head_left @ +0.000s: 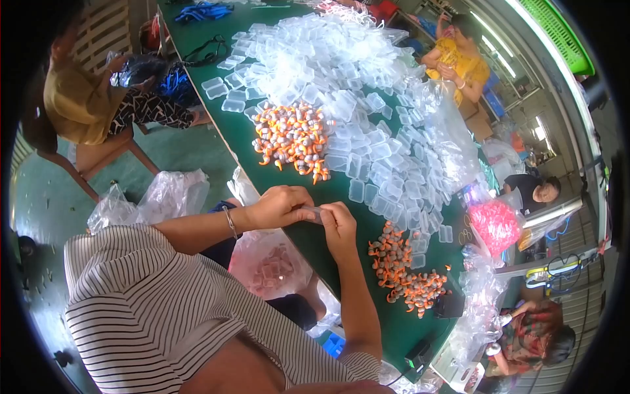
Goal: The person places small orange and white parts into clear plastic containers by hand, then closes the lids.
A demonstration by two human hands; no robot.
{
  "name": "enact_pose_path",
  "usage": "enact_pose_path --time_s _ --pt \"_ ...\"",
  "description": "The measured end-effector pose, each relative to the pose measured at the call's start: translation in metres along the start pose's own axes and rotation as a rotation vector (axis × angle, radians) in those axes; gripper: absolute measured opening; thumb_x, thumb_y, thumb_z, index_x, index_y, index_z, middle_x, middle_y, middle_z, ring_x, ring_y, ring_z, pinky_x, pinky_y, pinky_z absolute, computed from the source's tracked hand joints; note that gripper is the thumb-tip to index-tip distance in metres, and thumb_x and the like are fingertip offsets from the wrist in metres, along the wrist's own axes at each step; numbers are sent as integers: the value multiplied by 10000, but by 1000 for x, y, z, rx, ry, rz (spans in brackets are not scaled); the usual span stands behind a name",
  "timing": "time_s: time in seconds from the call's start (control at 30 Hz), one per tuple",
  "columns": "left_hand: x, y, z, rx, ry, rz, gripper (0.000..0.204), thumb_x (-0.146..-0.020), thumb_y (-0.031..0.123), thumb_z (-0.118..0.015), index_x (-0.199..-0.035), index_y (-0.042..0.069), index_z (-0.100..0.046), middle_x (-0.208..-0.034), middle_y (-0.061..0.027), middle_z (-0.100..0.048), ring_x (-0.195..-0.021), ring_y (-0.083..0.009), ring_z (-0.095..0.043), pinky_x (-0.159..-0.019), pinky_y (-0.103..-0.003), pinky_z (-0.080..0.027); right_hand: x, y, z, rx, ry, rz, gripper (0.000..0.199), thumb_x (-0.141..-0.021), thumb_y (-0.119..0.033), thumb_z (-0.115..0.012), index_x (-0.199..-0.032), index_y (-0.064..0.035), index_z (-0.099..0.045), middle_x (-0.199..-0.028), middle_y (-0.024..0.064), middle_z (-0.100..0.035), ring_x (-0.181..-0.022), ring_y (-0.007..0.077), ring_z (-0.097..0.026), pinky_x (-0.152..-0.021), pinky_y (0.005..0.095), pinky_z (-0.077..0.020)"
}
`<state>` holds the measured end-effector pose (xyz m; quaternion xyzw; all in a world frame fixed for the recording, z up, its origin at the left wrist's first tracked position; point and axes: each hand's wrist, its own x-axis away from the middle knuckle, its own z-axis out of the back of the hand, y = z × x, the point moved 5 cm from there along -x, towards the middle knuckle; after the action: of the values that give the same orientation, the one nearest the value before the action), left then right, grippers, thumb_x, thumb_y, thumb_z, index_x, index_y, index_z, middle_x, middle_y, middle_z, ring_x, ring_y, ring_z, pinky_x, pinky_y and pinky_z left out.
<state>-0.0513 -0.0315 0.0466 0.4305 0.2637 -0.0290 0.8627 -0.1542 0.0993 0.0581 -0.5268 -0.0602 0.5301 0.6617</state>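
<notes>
My left hand (283, 205), with a bracelet at the wrist, and my right hand (340, 226) meet over the near edge of the green table (315, 246). Between their fingertips they pinch a small plastic box (314, 214), mostly covered by the fingers; its contents cannot be made out. Just beyond my hands lies a pile of small orange-and-grey pieces (292, 139), each with a curved orange end. A second pile of the same pieces (410, 269) lies to the right. Behind both spreads a large heap of small clear plastic boxes (354, 85).
Below the table edge, a clear bag (298, 262) holds several filled boxes. A bag of pink pieces (495, 226) stands at the right. A black box (449, 305) sits near the table's right end. A person (82, 98) sits at left; others sit across the table.
</notes>
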Motion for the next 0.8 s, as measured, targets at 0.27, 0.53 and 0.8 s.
enact_pose_path --time_s 0.27,0.53,0.8 --pt "-1 0 2 5 -9 -11 255 -874 298 -667 -892 44 -672 -843 -126 -633 -811 -337 -631 -705 -412 -494 -2 4 -2 -19 -9 -48 133 -930 -101 -573 -883 13 -622 -777 125 -587 -695 251 -592 -651 321 -462" --pt "20 13 12 114 33 -64 209 -855 210 -717 -907 15 -660 -819 -112 -620 -757 -298 -623 -657 -379 -506 -7 17 29 827 189 60 366 -846 -176 -657 -1189 -70 -586 -1144 108 -596 -1061 316 -542 -922 466 -378" --pt "103 11 -69 -40 -429 -290 280 -849 308 -672 -1057 120 -670 -1050 -90 -644 -872 -277 -646 -731 -401 -516 1 24 21 958 18 -25 432 -794 -255 -716 -1184 -114 -596 -1212 81 -573 -1128 288 -515 -941 491 -327"
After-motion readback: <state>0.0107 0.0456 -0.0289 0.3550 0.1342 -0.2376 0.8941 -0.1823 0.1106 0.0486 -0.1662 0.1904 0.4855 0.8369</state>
